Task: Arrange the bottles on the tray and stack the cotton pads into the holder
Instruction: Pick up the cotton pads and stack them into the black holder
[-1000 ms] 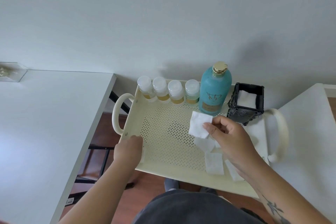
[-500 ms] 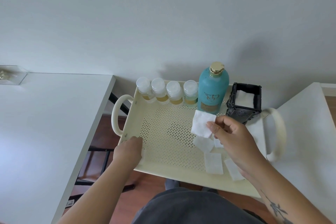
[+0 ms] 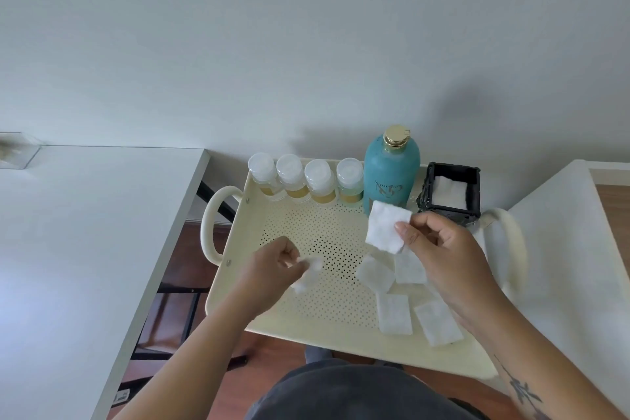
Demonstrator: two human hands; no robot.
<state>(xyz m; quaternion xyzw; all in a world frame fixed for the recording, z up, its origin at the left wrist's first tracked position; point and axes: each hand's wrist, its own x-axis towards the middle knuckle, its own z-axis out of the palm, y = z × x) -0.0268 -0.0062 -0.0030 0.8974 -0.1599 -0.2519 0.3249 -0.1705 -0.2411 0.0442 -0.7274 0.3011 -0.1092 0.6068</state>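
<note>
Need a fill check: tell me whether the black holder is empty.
Not empty: white pads show inside the black holder, below its rim.

Two bare forearms reach forward from below; the left hand (image 3: pixel 272 266) curls loosely, fingertips pinched together, while the right hand (image 3: pixel 439 249), tattoo on its forearm, is raised with thumb and forefinger pinched

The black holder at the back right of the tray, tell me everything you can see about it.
The square black cotton pad holder stands upright in the back right corner of the cream perforated plastic tray, just right of the tall teal bottle with a gold cap. It has an open top, dark walls and an ornate-looking raised pattern on its left side. White square cotton pads already lie inside, well below the rim. Neither hand touches it; the right hand hovers just in front.
</note>
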